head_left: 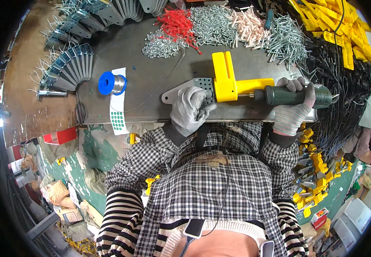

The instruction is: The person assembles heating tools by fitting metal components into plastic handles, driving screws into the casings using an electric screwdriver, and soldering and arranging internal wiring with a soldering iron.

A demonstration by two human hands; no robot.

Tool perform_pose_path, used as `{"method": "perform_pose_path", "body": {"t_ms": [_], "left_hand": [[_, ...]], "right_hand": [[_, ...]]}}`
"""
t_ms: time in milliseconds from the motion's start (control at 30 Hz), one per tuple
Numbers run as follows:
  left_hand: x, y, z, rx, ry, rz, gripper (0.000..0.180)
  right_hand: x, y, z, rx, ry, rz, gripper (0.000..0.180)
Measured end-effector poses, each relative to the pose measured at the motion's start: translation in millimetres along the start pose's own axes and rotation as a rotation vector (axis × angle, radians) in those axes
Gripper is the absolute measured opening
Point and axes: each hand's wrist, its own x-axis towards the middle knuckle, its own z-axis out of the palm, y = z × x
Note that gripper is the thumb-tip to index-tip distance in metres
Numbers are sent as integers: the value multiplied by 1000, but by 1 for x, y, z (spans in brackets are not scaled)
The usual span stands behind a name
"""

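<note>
Left hand closed, pinning grey bracket with yellow part at near table edge. Right hand fisted around green driver. Risk: bit slips sideways, bracket shifts under loose grip.

On the bench, the left hand rests on a metal bracket near the front edge. A plastic block sits on the bracket's right end. Right of it, the right hand grips a power screwdriver. A wire spool lies well to the left; screw piles lie behind.
</note>
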Motion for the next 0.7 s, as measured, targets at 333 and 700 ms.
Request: {"method": "perform_pose_path", "body": {"t_ms": [333,700], "left_hand": [[-4,-3,11,60,22,54,32],[5,4,12,24,7,68,30]], "right_hand": [[-3,2,-4,-5,-33,8,30],[3,-1,-19,105,-156,8,27]]}}
